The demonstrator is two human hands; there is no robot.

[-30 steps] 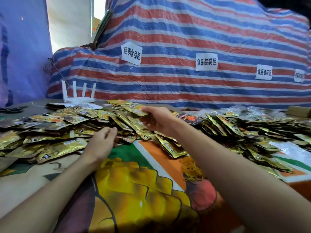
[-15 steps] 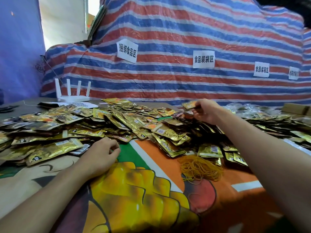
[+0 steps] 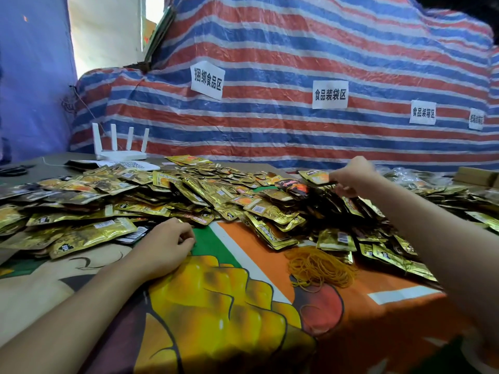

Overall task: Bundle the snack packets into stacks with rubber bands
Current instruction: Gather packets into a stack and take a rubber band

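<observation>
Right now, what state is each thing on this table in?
snack packets, loose in a heap
rubber bands, loose pile on the cloth
right hand, pinching one gold packet
left hand, resting on cloth, fingers curled, contents hidden
router, antennas upright

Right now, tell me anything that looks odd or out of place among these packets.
One dark red-and-black packet lies among the gold packets, just left of the right hand, which pinches a gold packet; its colour stands out. A white router also stands at the pile's far left edge.
</observation>
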